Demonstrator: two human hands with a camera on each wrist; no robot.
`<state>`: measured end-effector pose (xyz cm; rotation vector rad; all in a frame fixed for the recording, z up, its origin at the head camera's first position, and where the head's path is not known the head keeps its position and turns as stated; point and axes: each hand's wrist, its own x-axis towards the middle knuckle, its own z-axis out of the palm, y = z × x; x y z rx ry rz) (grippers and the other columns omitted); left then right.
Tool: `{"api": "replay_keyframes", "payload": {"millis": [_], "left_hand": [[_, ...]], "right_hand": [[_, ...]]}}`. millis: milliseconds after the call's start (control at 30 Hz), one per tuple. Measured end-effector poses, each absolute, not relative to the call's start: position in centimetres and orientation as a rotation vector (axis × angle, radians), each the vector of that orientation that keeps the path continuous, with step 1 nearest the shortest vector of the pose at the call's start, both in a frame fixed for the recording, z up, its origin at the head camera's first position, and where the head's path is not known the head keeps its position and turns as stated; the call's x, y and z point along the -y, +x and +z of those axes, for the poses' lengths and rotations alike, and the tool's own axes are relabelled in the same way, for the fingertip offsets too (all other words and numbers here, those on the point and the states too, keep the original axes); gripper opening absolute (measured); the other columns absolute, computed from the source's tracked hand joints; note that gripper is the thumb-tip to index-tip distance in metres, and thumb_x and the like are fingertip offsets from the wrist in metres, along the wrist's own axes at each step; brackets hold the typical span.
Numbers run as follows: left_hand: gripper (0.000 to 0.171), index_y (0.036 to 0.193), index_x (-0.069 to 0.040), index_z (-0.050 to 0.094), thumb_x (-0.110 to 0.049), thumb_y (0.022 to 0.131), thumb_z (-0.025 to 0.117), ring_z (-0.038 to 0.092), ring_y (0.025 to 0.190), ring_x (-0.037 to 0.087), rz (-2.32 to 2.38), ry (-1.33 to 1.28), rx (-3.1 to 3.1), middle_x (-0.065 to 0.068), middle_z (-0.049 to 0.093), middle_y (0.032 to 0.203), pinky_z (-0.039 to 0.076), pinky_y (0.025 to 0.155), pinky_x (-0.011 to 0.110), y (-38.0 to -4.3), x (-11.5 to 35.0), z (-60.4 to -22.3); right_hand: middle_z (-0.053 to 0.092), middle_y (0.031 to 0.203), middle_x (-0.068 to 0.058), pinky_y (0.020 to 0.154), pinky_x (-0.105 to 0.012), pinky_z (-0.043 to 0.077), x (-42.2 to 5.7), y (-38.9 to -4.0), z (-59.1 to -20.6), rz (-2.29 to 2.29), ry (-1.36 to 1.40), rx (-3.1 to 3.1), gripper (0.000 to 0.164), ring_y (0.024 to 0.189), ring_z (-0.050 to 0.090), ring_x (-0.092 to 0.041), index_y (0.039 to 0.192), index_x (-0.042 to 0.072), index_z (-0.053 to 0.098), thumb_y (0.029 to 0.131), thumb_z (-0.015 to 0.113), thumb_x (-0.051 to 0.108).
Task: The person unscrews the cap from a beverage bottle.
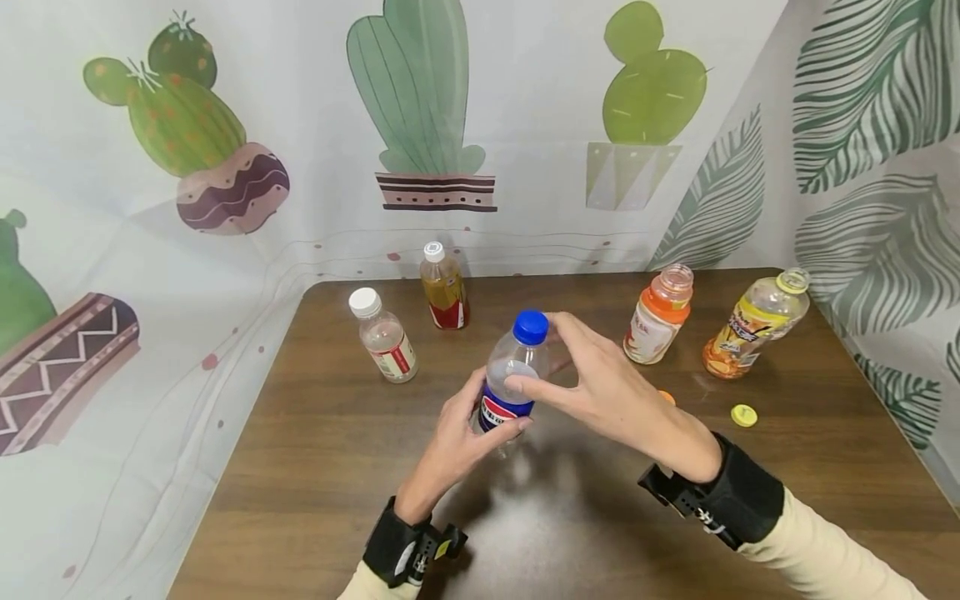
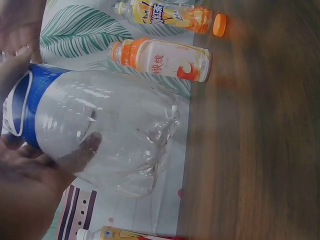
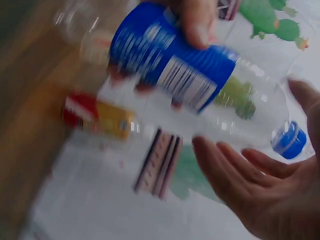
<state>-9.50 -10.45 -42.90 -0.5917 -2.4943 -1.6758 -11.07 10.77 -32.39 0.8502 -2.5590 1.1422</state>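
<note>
My left hand (image 1: 456, 432) grips a clear plastic bottle with a blue label (image 1: 495, 400) round its middle, thumb on one side and fingers round the other. The bottle is held up over the table, its blue cap (image 1: 531, 327) on top and its ridged base (image 2: 145, 150) showing in the left wrist view. Around the bottle's upper part is my right hand (image 1: 611, 392), thumb and fingers spread apart. In the right wrist view its fingers (image 3: 225, 170) reach along the bottle just below the blue cap.
White-capped bottles, one clear (image 1: 386, 342) and one amber (image 1: 445, 287), stand at the back left of the wooden table (image 1: 300, 500). Uncapped at right are an orange-necked bottle (image 1: 657, 317) and a yellow-labelled bottle (image 1: 753, 325). A yellow cap (image 1: 744, 415) and an orange cap (image 2: 220, 24) lie near them.
</note>
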Motion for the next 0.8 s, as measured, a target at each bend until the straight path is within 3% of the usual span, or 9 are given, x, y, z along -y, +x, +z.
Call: {"api": "replay_keyframes", "payload": {"millis": [133,300,500,633,800], "left_hand": [[0.064,0.137,-0.02,0.05,-0.024,0.082,0.082,0.065,0.101,0.015,-1.645,-0.554,2.473,0.004,0.067,0.118,0.055,0.084,0.031,-9.5,10.4,-42.8],[0.067,0.138,-0.022,0.05,-0.03,0.081,0.083,0.064,0.106,0.013,-1.587,-0.533,2.5,0.001,0.066,0.121,0.055,0.086,0.032,-9.4,10.5,-42.7],[0.072,0.138,-0.018,0.05,-0.033,0.077,0.086,0.065,0.102,0.014,-1.422,-0.522,2.475,0.002,0.066,0.118,0.057,0.083,0.033,-9.4,10.4,-43.0],[0.072,0.138,-0.019,0.052,-0.034,0.076,0.087,0.066,0.1,0.014,-1.359,-0.53,2.444,0.003,0.068,0.117,0.057,0.08,0.032,-9.4,10.4,-43.1],[0.068,0.139,-0.025,0.054,-0.03,0.078,0.085,0.067,0.095,0.013,-1.448,-0.578,2.431,0.0,0.07,0.116,0.057,0.077,0.03,-9.3,10.7,-42.9]], "right_hand": [[0.062,0.099,0.001,0.069,-0.029,0.052,-11.0,-11.4,-31.7,0.87,0.824,2.423,0.051,0.085,0.059,-0.011,0.115,0.009,0.057,0.082,0.079,0.042],[0.05,0.073,0.002,0.048,-0.022,0.035,-10.3,-11.7,-30.7,0.669,0.802,2.323,0.036,0.056,0.042,-0.009,0.089,0.007,0.054,0.087,0.076,0.036],[0.038,0.058,0.003,0.041,-0.024,0.026,-9.2,-11.1,-30.2,0.551,0.63,2.375,0.044,0.044,0.034,-0.011,0.073,0.008,0.047,0.09,0.071,0.041],[0.035,0.059,0.001,0.04,-0.025,0.025,-8.9,-11.1,-30.3,0.538,0.605,2.401,0.045,0.043,0.034,-0.013,0.073,0.007,0.044,0.093,0.066,0.041],[0.034,0.061,0.003,0.042,-0.022,0.025,-9.3,-11.3,-30.4,0.616,0.74,2.347,0.039,0.047,0.032,-0.009,0.074,0.008,0.044,0.092,0.07,0.031]]}}
